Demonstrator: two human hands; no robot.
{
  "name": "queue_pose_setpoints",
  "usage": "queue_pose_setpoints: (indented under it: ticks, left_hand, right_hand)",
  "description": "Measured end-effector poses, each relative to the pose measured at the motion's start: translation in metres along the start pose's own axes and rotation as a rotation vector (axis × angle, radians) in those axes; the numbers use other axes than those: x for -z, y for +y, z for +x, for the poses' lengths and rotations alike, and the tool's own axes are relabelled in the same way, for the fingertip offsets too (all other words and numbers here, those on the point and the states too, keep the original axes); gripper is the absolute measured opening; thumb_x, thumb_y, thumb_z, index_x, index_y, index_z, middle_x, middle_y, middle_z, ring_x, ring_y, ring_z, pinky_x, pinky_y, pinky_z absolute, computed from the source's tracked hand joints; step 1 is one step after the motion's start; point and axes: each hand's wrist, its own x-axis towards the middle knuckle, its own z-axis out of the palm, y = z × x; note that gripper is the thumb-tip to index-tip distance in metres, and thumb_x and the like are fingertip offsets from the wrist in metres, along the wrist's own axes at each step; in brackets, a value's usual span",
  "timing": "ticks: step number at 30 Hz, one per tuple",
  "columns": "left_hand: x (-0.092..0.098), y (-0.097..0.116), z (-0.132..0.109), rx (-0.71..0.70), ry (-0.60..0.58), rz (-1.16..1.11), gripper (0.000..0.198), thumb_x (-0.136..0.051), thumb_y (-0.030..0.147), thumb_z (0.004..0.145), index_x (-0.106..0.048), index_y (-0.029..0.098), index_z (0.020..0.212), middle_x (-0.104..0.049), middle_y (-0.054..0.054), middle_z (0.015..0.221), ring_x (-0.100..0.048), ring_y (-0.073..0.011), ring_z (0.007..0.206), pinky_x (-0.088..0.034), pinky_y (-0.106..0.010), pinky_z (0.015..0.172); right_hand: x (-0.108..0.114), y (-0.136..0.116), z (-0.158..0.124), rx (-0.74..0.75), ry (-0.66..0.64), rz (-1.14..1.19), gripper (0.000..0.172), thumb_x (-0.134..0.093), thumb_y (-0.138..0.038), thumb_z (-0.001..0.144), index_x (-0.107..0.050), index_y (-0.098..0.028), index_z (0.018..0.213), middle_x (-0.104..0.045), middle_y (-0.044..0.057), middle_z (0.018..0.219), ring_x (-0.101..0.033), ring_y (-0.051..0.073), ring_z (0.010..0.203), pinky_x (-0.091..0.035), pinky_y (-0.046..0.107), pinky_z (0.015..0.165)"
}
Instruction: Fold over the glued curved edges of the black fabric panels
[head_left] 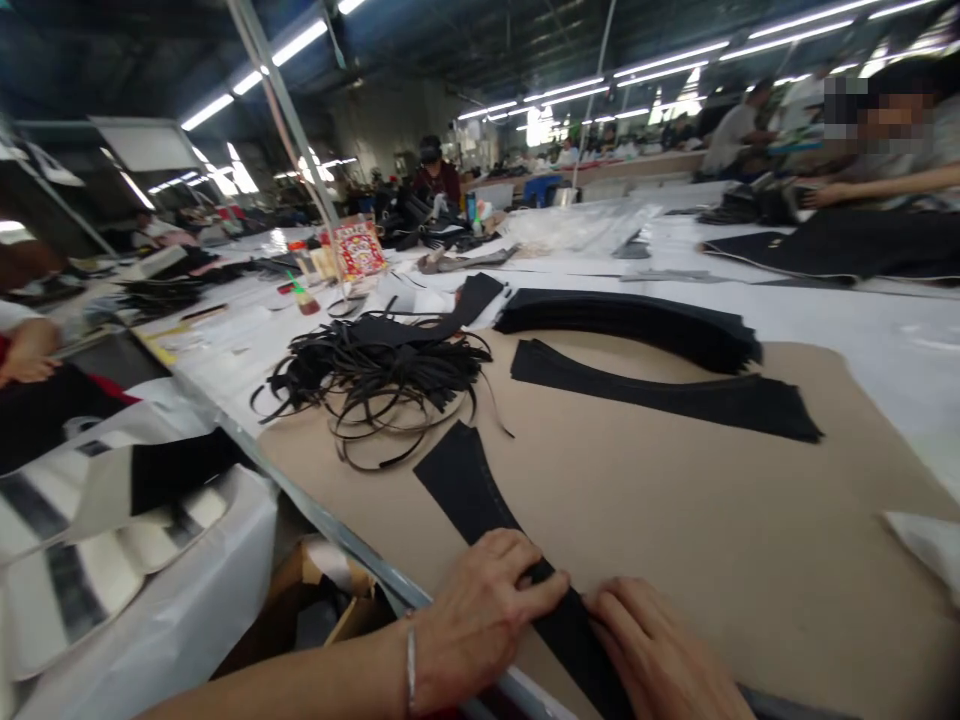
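Observation:
A long, curved black material piece (pixel 465 490) with flared ends lies slantwise on the tan board (pixel 720 510). My left hand (pixel 487 610), with a bracelet at its wrist, has thumb and bent fingers closed over the middle of this piece. On its right edge, lower down, my right hand (pixel 656 650) presses with fingers together and curled at the rim; its lower part runs out of view. Beyond my hands lies a similar flat curved black piece (pixel 660 395). A thick stack of curved black pieces (pixel 622 325) sits just behind that one.
A tangle of thin black strips (pixel 382 365) covers the board's far left corner. Left of the table edge stand an open cardboard box (pixel 352 610) and light panels (pixel 90 560). A small bottle (pixel 304 298) is farther back. Co-workers sit at surrounding tables.

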Motion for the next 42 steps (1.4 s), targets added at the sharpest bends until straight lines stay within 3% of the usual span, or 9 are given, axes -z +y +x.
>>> queue_pose_setpoints:
  ticks: [6, 11, 17, 26, 31, 35, 42]
  left_hand:
    - [-0.01, 0.002, 0.0, -0.02, 0.065, 0.023, 0.047, -0.042, 0.001, 0.089, -0.057, 0.028, 0.124, -0.057, -0.006, 0.105, -0.054, -0.0194, 0.099, -0.051, -0.036, 0.085]
    - [-0.009, 0.002, 0.0, -0.073, 0.105, 0.084, 0.046, -0.043, 0.0, 0.088, -0.058, 0.025, 0.124, -0.056, -0.009, 0.121, -0.052, -0.0225, 0.116, -0.051, -0.039, 0.093]
    - [-0.002, 0.003, 0.007, -0.165, -0.026, -0.075, 0.038, -0.043, 0.005, 0.09, -0.054, 0.015, 0.125, -0.065, -0.006, 0.106, -0.057, -0.0173, 0.103, -0.048, -0.032, 0.097]
    - [-0.01, 0.006, 0.002, -0.195, -0.044, 0.058, 0.059, -0.05, 0.003, 0.082, -0.047, 0.027, 0.136, -0.057, -0.008, 0.113, -0.053, -0.0236, 0.106, -0.048, -0.042, 0.093]
    - [-0.011, 0.017, 0.007, -0.141, 0.003, -0.065, 0.059, -0.042, -0.002, 0.077, -0.052, 0.024, 0.129, -0.052, -0.008, 0.128, -0.048, -0.0237, 0.115, -0.046, -0.041, 0.097]
    - [-0.018, 0.035, 0.018, -0.035, -0.024, -0.313, 0.052, -0.038, 0.0, 0.079, -0.052, 0.017, 0.126, -0.058, -0.009, 0.111, -0.053, -0.0212, 0.101, -0.05, -0.037, 0.088]
    - [-0.026, 0.042, 0.024, 0.04, -0.02, -0.383, 0.038, -0.039, 0.005, 0.088, -0.057, 0.02, 0.118, -0.058, -0.008, 0.096, -0.054, -0.0208, 0.088, -0.051, -0.035, 0.077]
  right_hand:
    - [0.018, -0.013, -0.006, -0.097, -0.111, 0.009, 0.028, -0.037, -0.001, 0.087, -0.058, -0.019, 0.096, -0.058, 0.007, 0.089, -0.058, 0.021, 0.08, -0.052, 0.034, 0.073]
    - [0.024, -0.012, -0.014, -0.103, -0.125, 0.008, 0.031, -0.038, 0.002, 0.084, -0.058, -0.018, 0.095, -0.058, 0.007, 0.092, -0.056, 0.02, 0.084, -0.051, 0.033, 0.077]
    - [0.035, -0.012, -0.019, -0.12, -0.174, 0.033, 0.035, -0.041, 0.004, 0.08, -0.059, -0.018, 0.1, -0.059, 0.008, 0.096, -0.055, 0.021, 0.086, -0.05, 0.036, 0.081]
    - [0.036, -0.011, -0.027, -0.077, -0.111, 0.014, 0.038, -0.043, 0.005, 0.079, -0.06, -0.017, 0.106, -0.06, 0.007, 0.097, -0.054, 0.021, 0.086, -0.049, 0.037, 0.084]
    - [0.031, -0.01, -0.029, -0.071, -0.095, 0.0, 0.041, -0.042, 0.006, 0.078, -0.059, -0.016, 0.108, -0.059, 0.007, 0.096, -0.052, 0.021, 0.086, -0.048, 0.038, 0.083]
    - [0.031, -0.011, -0.028, -0.11, -0.119, -0.038, 0.039, -0.044, 0.006, 0.078, -0.057, -0.016, 0.108, -0.058, 0.006, 0.096, -0.051, 0.021, 0.087, -0.046, 0.038, 0.083]
    - [0.055, -0.015, -0.021, -0.29, -0.172, 0.027, 0.015, -0.06, -0.01, 0.085, -0.056, -0.019, 0.096, -0.057, 0.004, 0.097, -0.052, 0.023, 0.089, -0.044, 0.04, 0.082]
